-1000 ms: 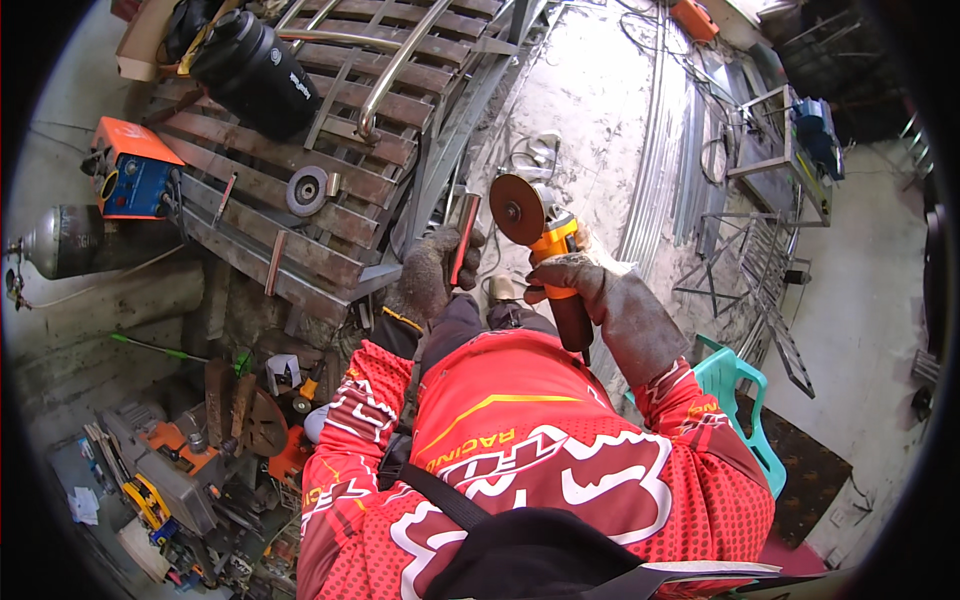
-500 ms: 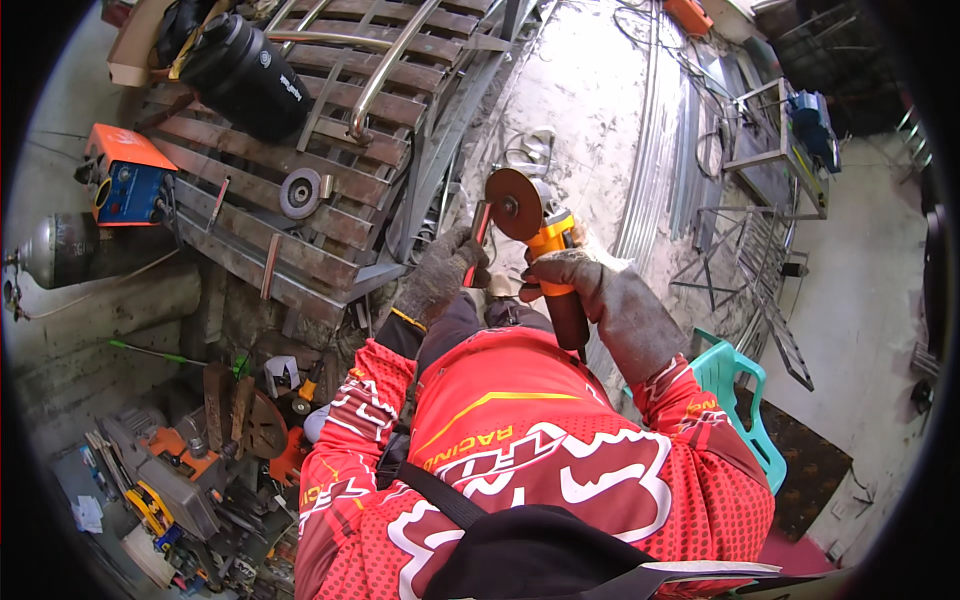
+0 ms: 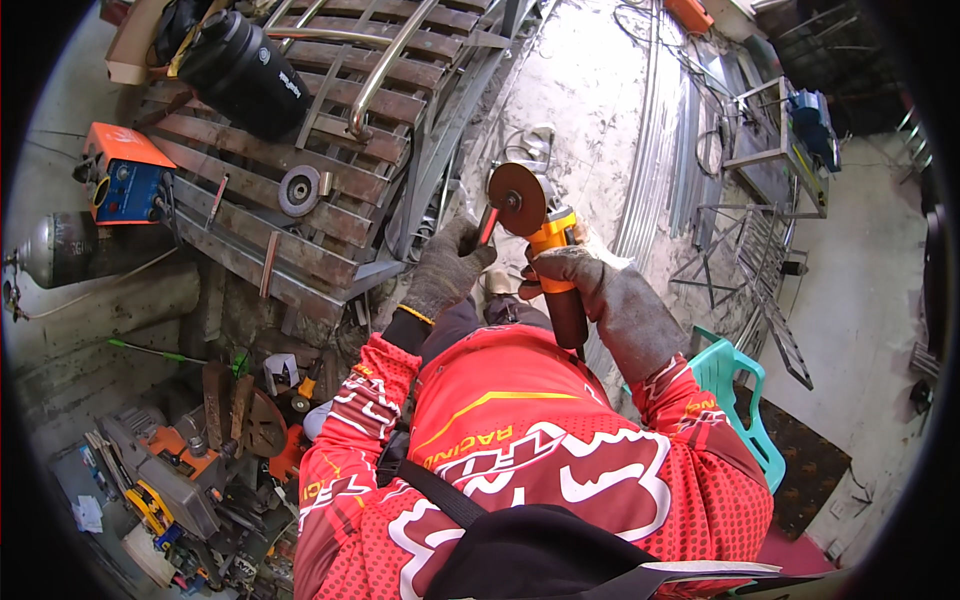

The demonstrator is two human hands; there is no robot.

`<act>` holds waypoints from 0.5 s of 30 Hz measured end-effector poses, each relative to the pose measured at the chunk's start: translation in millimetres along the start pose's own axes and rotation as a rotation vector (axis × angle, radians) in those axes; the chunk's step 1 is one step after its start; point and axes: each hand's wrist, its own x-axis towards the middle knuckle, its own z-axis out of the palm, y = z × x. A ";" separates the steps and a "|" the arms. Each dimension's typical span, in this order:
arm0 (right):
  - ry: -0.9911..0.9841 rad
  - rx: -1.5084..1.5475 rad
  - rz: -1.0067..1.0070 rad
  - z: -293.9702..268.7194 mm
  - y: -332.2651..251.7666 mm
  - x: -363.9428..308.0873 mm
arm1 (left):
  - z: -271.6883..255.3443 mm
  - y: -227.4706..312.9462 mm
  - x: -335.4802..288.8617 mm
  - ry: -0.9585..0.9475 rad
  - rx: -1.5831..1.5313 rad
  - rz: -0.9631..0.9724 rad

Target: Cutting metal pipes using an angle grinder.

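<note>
In my gloved right hand (image 3: 590, 275) is a yellow and black angle grinder (image 3: 553, 240), held by its body with the fingers wrapped round it. Its thin brown disc (image 3: 518, 200) faces up and to the left. My left hand (image 3: 452, 260), in a dark grey work glove, is closed on a slim red strip (image 3: 488, 225). The strip's upper end sits at the disc's left edge; whether they touch I cannot tell. Much of the strip is hidden by the glove.
A slatted metal bench (image 3: 260, 145) at the left carries a black jug (image 3: 245, 75), bent tubes and a grinding disc (image 3: 299, 191). An orange and blue welding machine (image 3: 125, 175) stands beside it. Tools pile up at lower left. A green plastic chair (image 3: 735, 400) is close on my right.
My left hand has shifted slightly up and right and turned, so less of the red strip shows. The grinder has moved slightly right, still in my right hand.
</note>
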 end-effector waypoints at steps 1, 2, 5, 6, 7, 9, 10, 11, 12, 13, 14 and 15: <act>-0.005 0.000 0.010 -0.6 1.1 1.6 | 0.2 -1.4 0.2 0.014 0.026 0.011; -0.009 0.002 0.020 -1.4 2.6 2.5 | 0.9 -3.7 0.1 0.027 0.052 0.023; -0.005 -0.002 0.057 -5.2 3.2 5.7 | 3.9 -3.6 -1.2 -0.004 -0.137 0.013; 0.000 -0.004 0.069 -6.3 2.5 7.0 | 5.4 -2.7 -2.3 -0.028 -0.245 0.002; 0.034 -0.043 0.096 2.2 -7.6 -1.1 | 6.6 1.3 -4.5 -0.067 -0.301 0.029; 0.027 0.003 0.068 -2.2 -8.0 6.6 | 13.8 10.9 -5.2 -0.026 -0.297 0.031; 0.020 0.024 0.054 -0.9 -9.7 7.9 | 18.0 15.3 -5.0 -0.001 -0.294 0.032; 0.015 0.024 0.038 0.5 -11.0 7.4 | 25.4 15.8 -2.2 0.035 -0.326 0.053; 0.022 0.015 0.042 1.8 -12.5 5.4 | 28.0 17.9 -0.5 -0.006 -0.461 0.011; 0.026 0.009 0.048 6.5 -14.7 0.8 | 28.7 20.9 0.1 -0.048 -0.593 -0.035; 0.031 0.003 0.055 8.5 -16.4 -1.9 | 29.2 22.9 0.8 -0.090 -0.724 -0.082; 0.008 -0.001 0.062 6.4 -15.4 -0.2 | 30.9 19.5 1.4 -0.095 -0.696 -0.070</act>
